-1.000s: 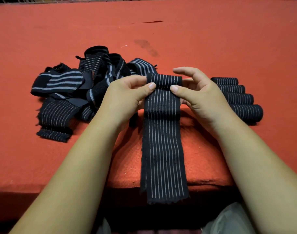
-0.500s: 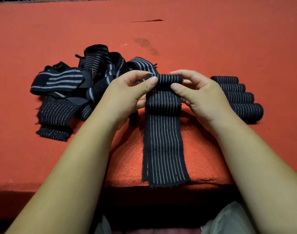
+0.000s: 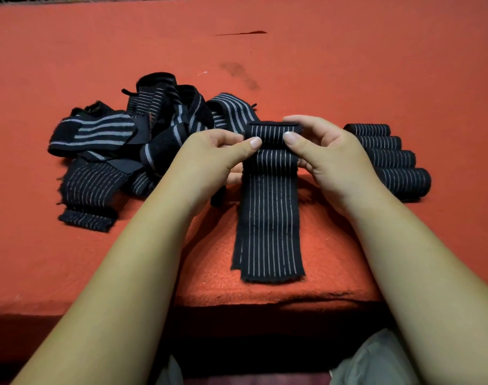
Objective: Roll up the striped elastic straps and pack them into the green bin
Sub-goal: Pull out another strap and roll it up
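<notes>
Pinching the rolled far end of a striped strap, the left hand and right hand each clamp thumb and fingers on one side of the roll. Its loose tail runs from between the hands toward the person over the red tabletop. Just beyond the left hand lies a heap of unrolled straps; touching the right hand's outer side sit four rolled straps side by side.

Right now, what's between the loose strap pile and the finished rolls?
Head view: the half-rolled strap, pinched by the left hand and right hand.
</notes>
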Motion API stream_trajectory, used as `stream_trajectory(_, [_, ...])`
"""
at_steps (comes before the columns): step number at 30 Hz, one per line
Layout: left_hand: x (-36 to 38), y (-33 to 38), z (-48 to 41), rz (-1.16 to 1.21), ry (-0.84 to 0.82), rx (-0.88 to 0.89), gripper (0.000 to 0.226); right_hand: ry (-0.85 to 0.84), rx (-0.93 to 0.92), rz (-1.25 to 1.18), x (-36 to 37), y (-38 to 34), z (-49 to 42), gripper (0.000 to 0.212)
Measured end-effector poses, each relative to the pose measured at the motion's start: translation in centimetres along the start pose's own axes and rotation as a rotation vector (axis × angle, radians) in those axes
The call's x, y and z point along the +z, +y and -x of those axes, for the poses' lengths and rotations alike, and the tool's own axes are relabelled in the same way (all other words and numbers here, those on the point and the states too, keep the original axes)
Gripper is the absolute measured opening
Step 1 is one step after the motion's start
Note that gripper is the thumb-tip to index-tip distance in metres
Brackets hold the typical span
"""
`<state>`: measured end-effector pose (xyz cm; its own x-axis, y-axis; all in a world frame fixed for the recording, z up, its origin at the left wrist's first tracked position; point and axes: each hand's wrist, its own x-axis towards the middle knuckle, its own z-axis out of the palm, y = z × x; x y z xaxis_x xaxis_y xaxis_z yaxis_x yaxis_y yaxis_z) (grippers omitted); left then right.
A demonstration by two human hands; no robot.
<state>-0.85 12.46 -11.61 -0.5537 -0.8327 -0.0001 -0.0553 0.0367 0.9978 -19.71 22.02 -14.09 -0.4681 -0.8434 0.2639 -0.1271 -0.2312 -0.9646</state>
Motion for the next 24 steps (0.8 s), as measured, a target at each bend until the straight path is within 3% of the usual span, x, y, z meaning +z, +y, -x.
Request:
stream_trajectory(7, [-0.1, -1.0, -0.7, -0.088, 0.004, 0.015, 0.012, -0.009, -0.09, 0.043, -0.2, 0.0, 0.0, 0.035])
stream_trajectory(16, [-0.1, -0.8, -0.8, 0.022, -0.025, -0.001, 0.011, -0.001, -0.079, 0.041, 0.0, -0.6, 0.1, 0.046])
stream_trajectory(20, [-0.1, 0.0, -0.2, -0.075, -0.07, -0.041, 0.024, 0.082, -0.128, 0.125, -0.4, -0.4, -0.4, 0.04])
stream_trajectory(24, [0.0, -0.4, -0.2, -0.276, -0.094, -0.022, 0.024, 0.148, -0.16, 0.159, -0.7, -0.7, -0.5, 0.037])
